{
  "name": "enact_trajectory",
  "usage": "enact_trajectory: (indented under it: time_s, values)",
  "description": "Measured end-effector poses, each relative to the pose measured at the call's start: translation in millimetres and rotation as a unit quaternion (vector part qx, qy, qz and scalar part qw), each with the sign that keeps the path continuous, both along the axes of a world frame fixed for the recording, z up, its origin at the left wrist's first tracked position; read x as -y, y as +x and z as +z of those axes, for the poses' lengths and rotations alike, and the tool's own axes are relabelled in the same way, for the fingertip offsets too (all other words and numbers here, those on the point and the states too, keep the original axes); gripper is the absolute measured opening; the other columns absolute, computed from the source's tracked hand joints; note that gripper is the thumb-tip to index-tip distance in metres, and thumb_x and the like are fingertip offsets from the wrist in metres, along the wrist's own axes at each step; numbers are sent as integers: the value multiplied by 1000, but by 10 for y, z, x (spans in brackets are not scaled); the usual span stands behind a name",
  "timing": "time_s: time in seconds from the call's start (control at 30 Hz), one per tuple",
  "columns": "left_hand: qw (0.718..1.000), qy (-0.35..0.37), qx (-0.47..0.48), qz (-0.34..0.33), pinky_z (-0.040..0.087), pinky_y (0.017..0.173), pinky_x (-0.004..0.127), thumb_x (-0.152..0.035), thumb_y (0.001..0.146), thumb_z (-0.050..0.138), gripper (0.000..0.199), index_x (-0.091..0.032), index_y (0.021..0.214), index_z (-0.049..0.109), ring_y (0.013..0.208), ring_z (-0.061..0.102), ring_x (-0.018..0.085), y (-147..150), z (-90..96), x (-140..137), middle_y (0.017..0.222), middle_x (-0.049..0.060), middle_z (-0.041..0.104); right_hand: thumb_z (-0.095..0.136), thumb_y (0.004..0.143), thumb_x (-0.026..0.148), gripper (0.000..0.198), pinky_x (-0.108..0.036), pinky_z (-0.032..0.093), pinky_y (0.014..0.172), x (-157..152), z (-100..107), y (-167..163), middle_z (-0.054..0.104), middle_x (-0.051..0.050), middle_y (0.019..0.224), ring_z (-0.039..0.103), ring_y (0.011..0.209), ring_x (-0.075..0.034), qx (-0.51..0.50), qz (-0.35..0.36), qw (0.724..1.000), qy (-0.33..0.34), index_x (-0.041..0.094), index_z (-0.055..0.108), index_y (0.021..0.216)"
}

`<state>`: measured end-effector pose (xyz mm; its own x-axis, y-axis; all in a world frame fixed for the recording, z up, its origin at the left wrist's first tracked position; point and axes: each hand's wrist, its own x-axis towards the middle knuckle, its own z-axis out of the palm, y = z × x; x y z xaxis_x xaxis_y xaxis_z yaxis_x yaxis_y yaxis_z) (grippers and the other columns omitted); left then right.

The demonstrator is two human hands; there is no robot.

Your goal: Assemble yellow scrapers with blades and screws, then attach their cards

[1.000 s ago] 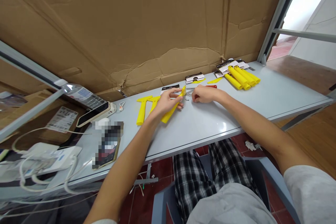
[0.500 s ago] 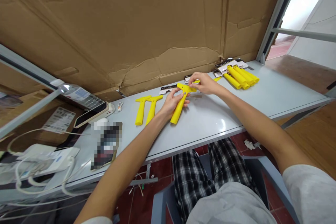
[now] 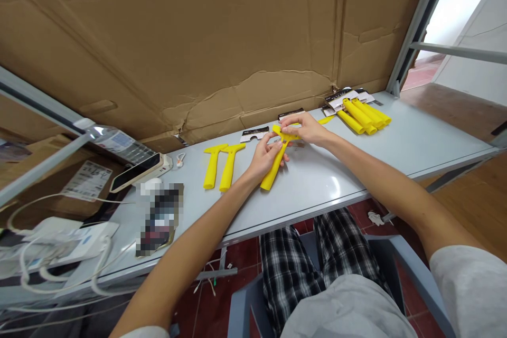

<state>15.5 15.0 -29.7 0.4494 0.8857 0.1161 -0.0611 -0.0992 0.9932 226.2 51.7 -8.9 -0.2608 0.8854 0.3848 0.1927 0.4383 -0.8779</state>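
My left hand [image 3: 266, 160] is wrapped round a yellow T-shaped scraper [image 3: 273, 171], its hollow handle end tilted down toward me. At the scraper's head my right hand [image 3: 303, 129] has thumb and fingers pinched together; anything tiny between them is too small to make out. Left of my hands, two like scrapers, a nearer one [image 3: 227, 171] and a farther-left one [image 3: 211, 169], lie on the white table [image 3: 317, 185]. Several small dark bits lie on the table just behind the held scraper, partly hidden by my right hand.
A pile of yellow scrapers [image 3: 362, 116] lies on black-and-white cards [image 3: 338, 99] at the back right. Another card [image 3: 254, 134] lies behind my left hand. A phone [image 3: 137, 171], a plastic bottle [image 3: 122, 142] and a power strip [image 3: 89, 240] with cables crowd the left. Cardboard [image 3: 237, 37] stands behind.
The held scraper has shifted slightly right with my left hand. My right fingers have moved left along its head, from the right arm toward the middle.
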Motion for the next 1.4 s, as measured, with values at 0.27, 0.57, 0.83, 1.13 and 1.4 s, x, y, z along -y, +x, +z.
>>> enact_trajectory:
  time_s: [0.27, 0.57, 0.83, 1.13, 1.4]
  values:
    - [1000, 23, 11, 4, 54, 51, 25, -55, 88, 84, 63, -22, 127, 48, 59, 69, 13, 38, -32, 27, 103, 8, 81, 87, 76, 56, 45, -29, 55, 90, 38, 6, -25, 77, -8, 109, 67, 96, -16, -55, 48, 996, -52, 14, 80, 92]
    - [1000, 21, 9, 14, 53, 49, 25, -58, 86, 84, 65, -21, 127, 50, 56, 67, 13, 49, -43, 30, 101, 8, 81, 78, 86, 52, 40, -29, 52, 94, -25, -53, 4, 78, -8, 106, 69, 98, -16, 15, 44, 999, 5, 14, 83, 97]
    - [999, 22, 1, 27, 52, 48, 24, -55, 85, 85, 61, -23, 122, 49, 55, 67, 12, 48, -46, 18, 96, 5, 81, 72, 90, 43, 31, -31, 54, 95, -80, -115, -33, 80, -7, 104, 73, 97, -17, 70, -11, 994, 82, 15, 82, 98]
    - [1000, 0, -5, 28, 51, 47, 24, -53, 84, 86, 62, -22, 124, 49, 54, 65, 12, 51, -37, 36, 97, 5, 80, 74, 87, 35, 21, -27, 52, 79, 28, -90, -121, 78, -5, 100, 70, 85, -14, 78, -72, 993, 51, 15, 74, 92]
    - [998, -40, 16, 48, 51, 49, 25, -40, 87, 82, 54, -20, 126, 53, 57, 66, 12, -15, -41, -82, 105, 10, 82, 62, 103, 48, 37, -29, 47, 82, -67, 4, 67, 79, -7, 96, 68, 84, -16, 156, -207, 963, 75, 15, 75, 90]
